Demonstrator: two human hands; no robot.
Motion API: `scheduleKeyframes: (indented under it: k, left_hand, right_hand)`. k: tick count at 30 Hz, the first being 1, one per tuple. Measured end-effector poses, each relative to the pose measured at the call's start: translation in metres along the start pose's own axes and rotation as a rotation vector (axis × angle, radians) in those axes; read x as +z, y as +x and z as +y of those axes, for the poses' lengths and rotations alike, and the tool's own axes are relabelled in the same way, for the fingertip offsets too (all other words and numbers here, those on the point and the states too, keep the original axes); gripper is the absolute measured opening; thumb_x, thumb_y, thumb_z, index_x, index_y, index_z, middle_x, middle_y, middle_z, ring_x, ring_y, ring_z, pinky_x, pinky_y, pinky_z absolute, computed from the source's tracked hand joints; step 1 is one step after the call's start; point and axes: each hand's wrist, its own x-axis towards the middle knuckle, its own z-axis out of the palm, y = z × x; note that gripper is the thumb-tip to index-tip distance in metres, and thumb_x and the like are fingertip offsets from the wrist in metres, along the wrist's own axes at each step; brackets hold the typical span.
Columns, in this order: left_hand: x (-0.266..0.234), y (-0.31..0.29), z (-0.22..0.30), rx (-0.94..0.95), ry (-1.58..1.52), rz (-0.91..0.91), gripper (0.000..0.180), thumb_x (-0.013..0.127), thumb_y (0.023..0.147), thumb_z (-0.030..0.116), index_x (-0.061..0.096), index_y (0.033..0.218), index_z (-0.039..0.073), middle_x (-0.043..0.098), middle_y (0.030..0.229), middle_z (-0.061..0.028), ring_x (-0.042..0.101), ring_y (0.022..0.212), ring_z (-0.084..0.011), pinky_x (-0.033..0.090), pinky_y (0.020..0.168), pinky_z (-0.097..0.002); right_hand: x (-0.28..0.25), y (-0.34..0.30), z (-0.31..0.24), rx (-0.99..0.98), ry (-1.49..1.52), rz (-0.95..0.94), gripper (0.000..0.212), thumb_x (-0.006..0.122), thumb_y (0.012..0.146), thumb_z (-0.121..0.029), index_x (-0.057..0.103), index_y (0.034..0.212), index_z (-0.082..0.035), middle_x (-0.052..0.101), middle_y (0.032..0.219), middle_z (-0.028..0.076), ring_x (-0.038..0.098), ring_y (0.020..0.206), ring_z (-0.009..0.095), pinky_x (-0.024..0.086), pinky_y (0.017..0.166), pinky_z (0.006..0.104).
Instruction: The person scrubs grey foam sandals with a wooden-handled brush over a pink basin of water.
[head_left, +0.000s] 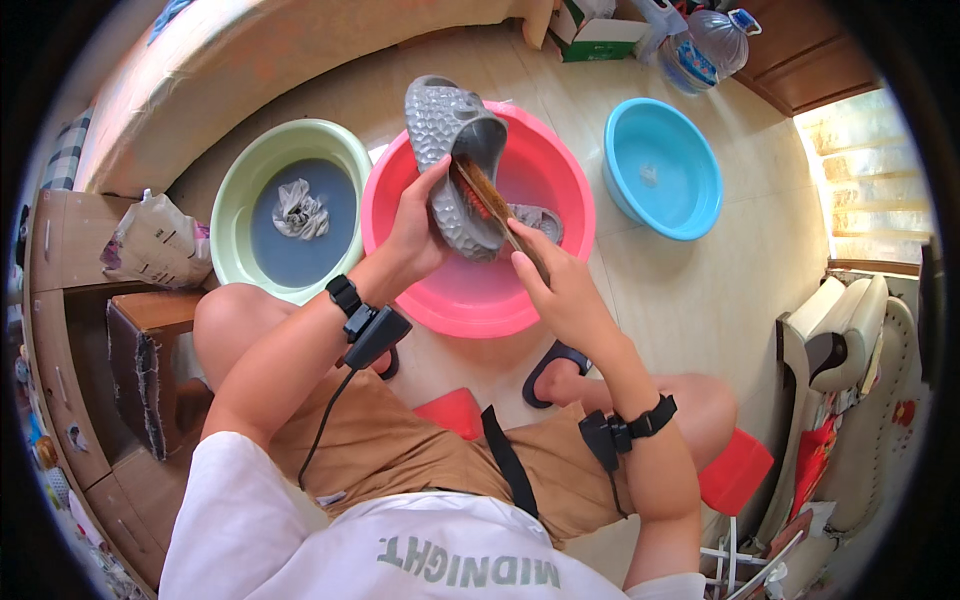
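Observation:
My left hand (412, 232) is closed on a grey slipper (446, 115) with a bumpy surface, holding it tilted over the pink basin (577, 160). In my right hand (560, 290) is a wooden scrubbing brush (494, 205) with reddish bristles. Its bristle side faces the slipper's inner footbed, and its head reaches in by the strap. Whether the bristles press on the slipper is hard to tell. A second grey slipper (540, 220) lies inside the pink basin, partly hidden by the brush and my right hand. Cloudy water shows in the basin.
Left of the pink basin stands a pale green basin (228, 205) with dark water and a wet greyish cloth (299, 210). A blue basin (617, 160) is at the right. Farther back are a large water bottle (708, 50) and a box (597, 42). A wooden stool (140, 370) stands by my left knee.

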Motion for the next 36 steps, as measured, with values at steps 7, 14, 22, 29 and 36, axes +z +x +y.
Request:
scheduleKeyframes:
  k: [7,14,22,29,36]
  left_hand:
    - [-0.013,-0.005,-0.003,-0.028,-0.021,-0.007,0.043,0.052,0.101,0.043,0.058,0.124,0.007,0.067,0.112,-0.0112,0.068,0.099,-0.0248,0.055,0.092,-0.043]
    - [-0.013,-0.009,-0.009,-0.065,-0.023,-0.002,0.042,0.052,0.101,0.042,0.059,0.123,0.007,0.069,0.109,-0.0106,0.068,0.1,-0.0239,0.056,0.091,-0.0413]
    - [0.012,-0.035,-0.039,-0.162,0.009,0.007,0.039,0.053,0.1,0.038,0.061,0.123,0.007,0.071,0.108,-0.0084,0.071,0.091,-0.0201,0.059,0.08,-0.0352]
    - [-0.005,-0.028,-0.038,-0.192,-0.015,-0.003,0.042,0.053,0.099,0.039,0.061,0.125,0.007,0.07,0.113,-0.0103,0.069,0.101,-0.0239,0.056,0.089,-0.0372]
    - [-0.022,-0.011,-0.023,-0.134,-0.085,0.017,0.04,0.051,0.099,0.041,0.061,0.116,0.007,0.069,0.102,-0.011,0.068,0.091,-0.0239,0.056,0.083,-0.038]
  right_hand:
    - [-0.009,-0.012,-0.024,0.123,-0.03,-0.044,0.039,0.056,0.1,-0.019,0.056,0.136,-0.003,0.062,0.087,0.015,0.058,0.079,0.022,0.046,0.072,0.0325]
    - [0.016,-0.008,-0.013,0.085,-0.021,0.161,0.036,0.06,0.095,-0.021,0.063,0.125,0.0,0.069,0.093,0.027,0.07,0.088,0.041,0.054,0.077,0.0435]
    - [0.009,0.021,-0.001,0.129,-0.258,0.281,0.037,0.056,0.095,-0.025,0.068,0.116,0.003,0.067,0.09,0.031,0.068,0.087,0.045,0.053,0.079,0.0481]
    - [0.013,0.027,0.004,0.201,-0.213,0.174,0.04,0.053,0.096,-0.028,0.069,0.118,0.002,0.067,0.089,0.032,0.067,0.089,0.047,0.053,0.082,0.0503]
    - [0.023,0.003,-0.019,0.246,-0.236,0.08,0.041,0.051,0.097,-0.029,0.067,0.122,0.0,0.067,0.085,0.031,0.067,0.083,0.047,0.053,0.079,0.0526]
